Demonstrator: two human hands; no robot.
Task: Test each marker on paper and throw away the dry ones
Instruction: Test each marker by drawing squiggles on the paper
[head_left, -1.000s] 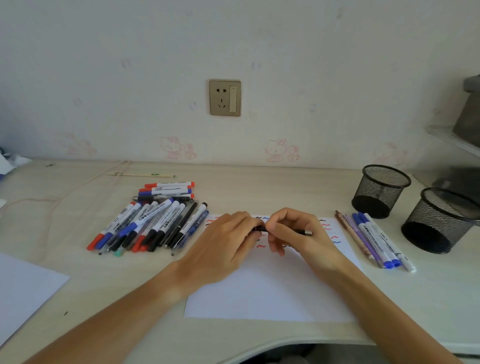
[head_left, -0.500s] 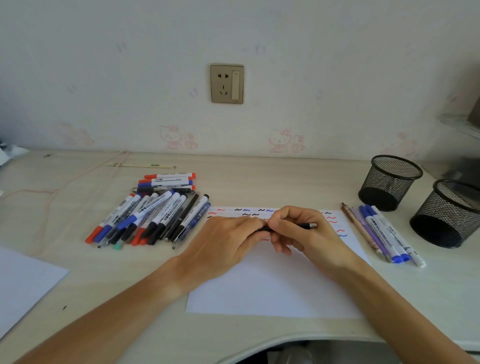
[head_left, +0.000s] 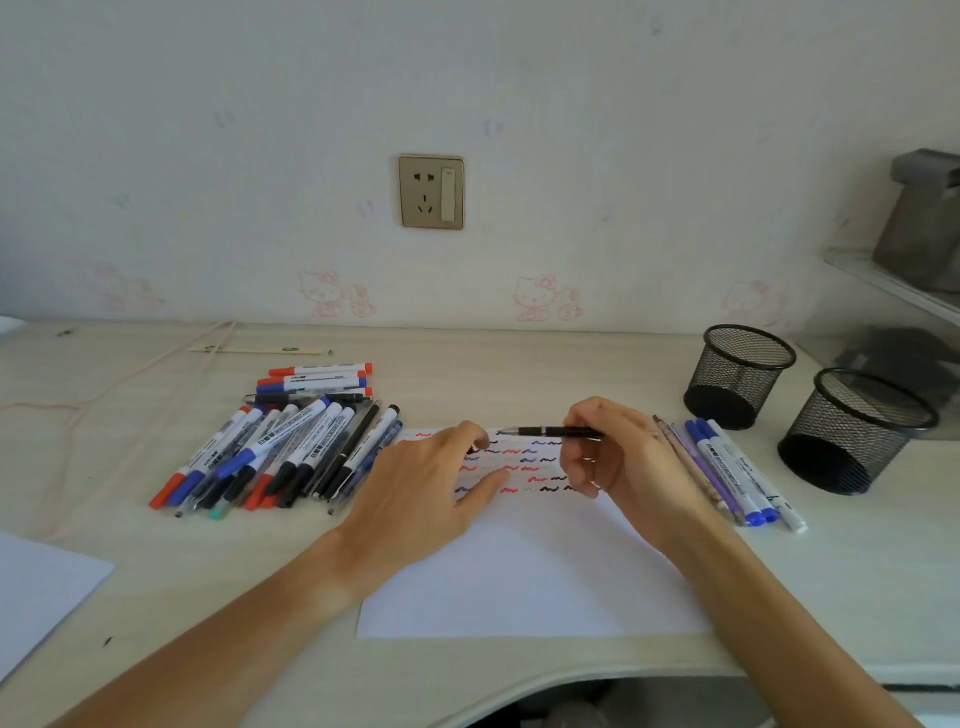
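A white sheet of paper (head_left: 530, 587) lay on the pale wooden counter (head_left: 831, 582), rows of red, blue and black squiggles across its far part. The left hand (head_left: 421, 488) rested on the sheet, fingers loosely spread. The right hand (head_left: 618, 457) gripped a slim black pen (head_left: 556, 431), tip pointing left over the squiggles. Beyond the left hand lay a heap of capped markers (head_left: 280, 447); right of the paper, a smaller row of markers (head_left: 727, 475), then two black mesh cups (head_left: 737, 376).

Left hand (head_left: 426, 483) flat, right hand (head_left: 618, 457) seemingly pinching.
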